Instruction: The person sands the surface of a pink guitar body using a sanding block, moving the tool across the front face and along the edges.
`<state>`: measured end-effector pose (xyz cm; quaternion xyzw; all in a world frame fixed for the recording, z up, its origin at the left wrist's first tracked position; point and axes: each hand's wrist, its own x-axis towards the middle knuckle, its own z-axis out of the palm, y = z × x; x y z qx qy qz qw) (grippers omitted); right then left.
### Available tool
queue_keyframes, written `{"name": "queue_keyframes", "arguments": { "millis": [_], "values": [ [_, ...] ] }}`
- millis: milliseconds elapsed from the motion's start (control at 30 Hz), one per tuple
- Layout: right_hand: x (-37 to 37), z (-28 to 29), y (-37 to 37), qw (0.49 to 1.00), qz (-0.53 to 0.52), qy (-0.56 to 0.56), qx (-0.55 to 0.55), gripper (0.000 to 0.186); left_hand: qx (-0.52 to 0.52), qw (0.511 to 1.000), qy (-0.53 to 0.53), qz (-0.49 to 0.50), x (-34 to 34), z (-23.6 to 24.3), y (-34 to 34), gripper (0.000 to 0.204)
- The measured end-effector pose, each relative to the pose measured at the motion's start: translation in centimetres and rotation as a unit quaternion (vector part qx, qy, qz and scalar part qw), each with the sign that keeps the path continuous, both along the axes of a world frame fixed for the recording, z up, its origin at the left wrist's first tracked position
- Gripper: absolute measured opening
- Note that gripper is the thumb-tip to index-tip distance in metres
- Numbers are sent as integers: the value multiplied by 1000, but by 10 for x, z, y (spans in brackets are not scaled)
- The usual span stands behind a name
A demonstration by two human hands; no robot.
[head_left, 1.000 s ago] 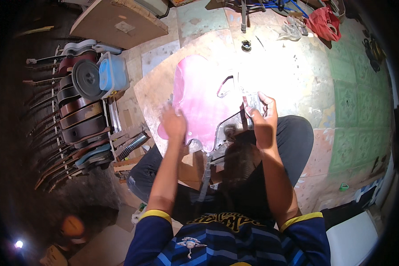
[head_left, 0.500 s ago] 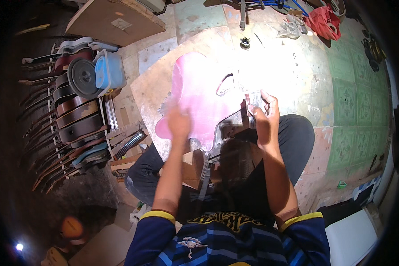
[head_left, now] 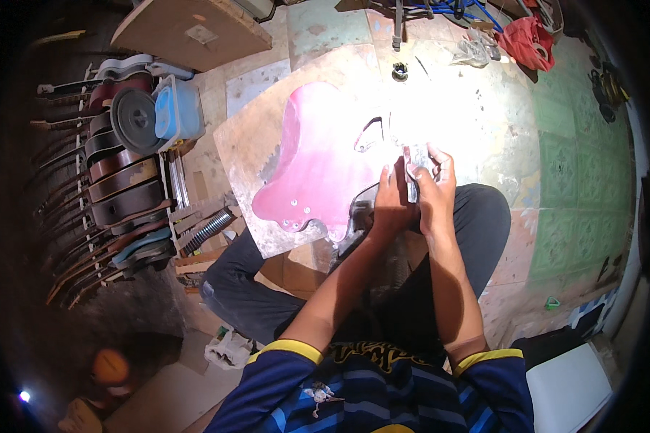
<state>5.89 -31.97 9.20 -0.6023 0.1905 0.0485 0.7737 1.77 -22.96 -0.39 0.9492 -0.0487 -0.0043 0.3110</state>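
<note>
Smudged tan board (head_left: pixel 244 148) beneath a wavy-edged, unevenly pink guitar body (head_left: pixel 316 162)

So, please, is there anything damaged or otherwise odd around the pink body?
Yes: the board has a ragged grey patch beside the pink body, unlike the tan around it. Stain or wear, I cannot tell.

The pink guitar body (head_left: pixel 310 166) is smooth, the blotchy board (head_left: pixel 244 148) matt and probably wood.

The guitar body (head_left: pixel 307 162) lies on the board (head_left: pixel 247 141), with the left hand (head_left: pixel 393 199) and right hand (head_left: pixel 435 189) to its right, guitars (head_left: pixel 126 198) left of the board, a bag (head_left: pixel 525 41) far right.
</note>
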Motion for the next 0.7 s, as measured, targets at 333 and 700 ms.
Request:
{"name": "queue_keyframes", "arguments": {
  "millis": [333,700],
  "values": [
    [0,18,5,996,8,28,81,52,201,854,60,477,-81,-13,261,72],
    [-4,4,3,999,33,11,30,51,127,991,8,26,-41,16,32,77]
  ]
}}
